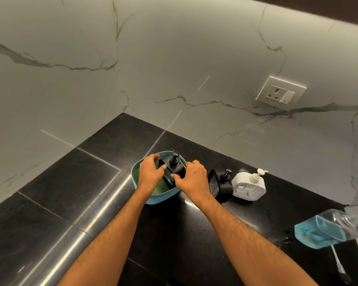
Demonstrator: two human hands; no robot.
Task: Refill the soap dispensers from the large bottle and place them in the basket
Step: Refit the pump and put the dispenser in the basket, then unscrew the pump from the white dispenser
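A black soap dispenser (174,164) with a pump top stands inside the teal basket (135,174) on the black counter. My left hand (150,174) and my right hand (192,177) grip it from either side, thumbs on its front face. To the right of the basket stand a second black dispenser (221,183) and a white dispenser (248,185) with a white pump. The large clear bottle (322,230) of blue soap sits at the counter's right edge, partly blurred.
The black stone counter (91,193) meets white marble walls in a corner behind the basket. A wall socket (280,92) sits on the right wall. A white pump tube (338,263) lies below the large bottle.
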